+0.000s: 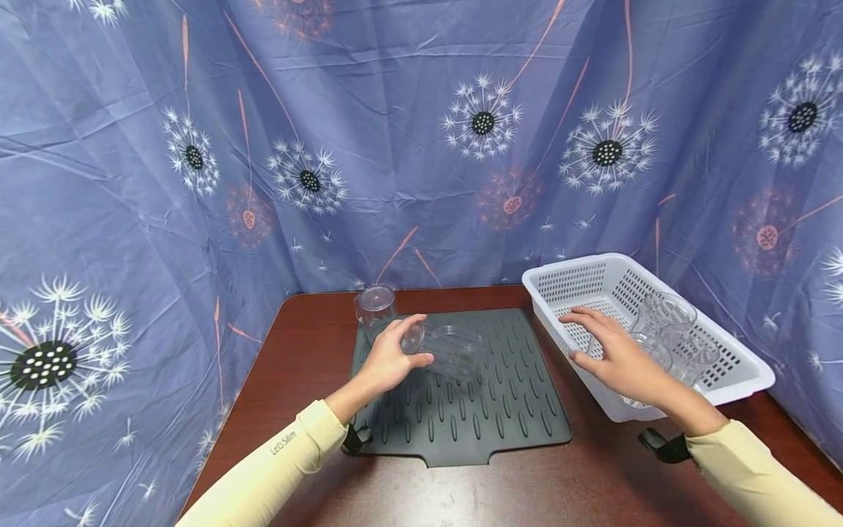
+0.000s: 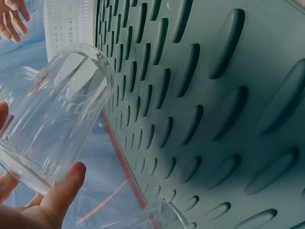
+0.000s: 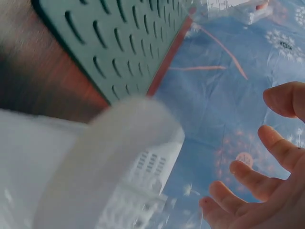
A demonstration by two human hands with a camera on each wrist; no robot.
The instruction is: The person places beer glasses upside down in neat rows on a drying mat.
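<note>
My left hand (image 1: 390,360) grips a clear drinking glass (image 1: 454,353) by its base end, thumb on one side and fingers on the other. The glass lies tilted on its side above the dark grey drying mat (image 1: 520,424), its mouth toward the right. In the left wrist view this glass (image 2: 59,114) shows ribbed walls. Another clear glass (image 1: 377,306) stands upside down at the mat's back left corner. My right hand (image 1: 619,359) hovers over the near left side of the white basket (image 1: 560,333), fingers spread and holding nothing, as the right wrist view also shows.
Several clear glasses (image 1: 665,315) sit in the right part of the perforated basket. Mat and basket stand on a reddish-brown wooden table (image 1: 290,351). A blue dandelion-print curtain (image 1: 408,146) hangs behind and along both sides.
</note>
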